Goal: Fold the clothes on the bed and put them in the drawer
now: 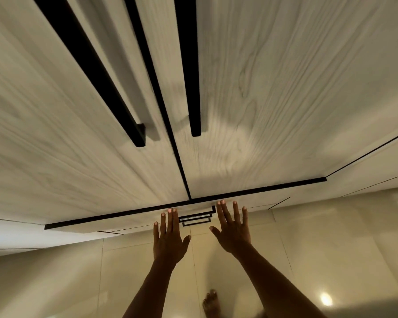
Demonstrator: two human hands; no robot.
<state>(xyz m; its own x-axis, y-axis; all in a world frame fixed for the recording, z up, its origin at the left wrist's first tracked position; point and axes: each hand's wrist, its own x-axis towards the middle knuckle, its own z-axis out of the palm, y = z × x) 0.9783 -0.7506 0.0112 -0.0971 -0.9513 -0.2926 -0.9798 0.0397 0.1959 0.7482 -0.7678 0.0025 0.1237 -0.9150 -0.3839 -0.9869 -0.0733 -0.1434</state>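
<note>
Head view — both hands, left hand (169,239) and right hand (233,230), spread flat, empty, toward the drawer (147,218) front — its length runs left-right.

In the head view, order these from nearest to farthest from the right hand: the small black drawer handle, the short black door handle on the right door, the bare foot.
From the right hand:
1. Small black drawer handle, just to its left, between both hands.
2. Bare foot, below on the floor.
3. Short black door handle, high above on the right door.

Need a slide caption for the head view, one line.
Both hands, left hand and right hand, reach open-fingered toward the drawer front below pale wood-grain wardrobe doors; no clothes in view.
</note>
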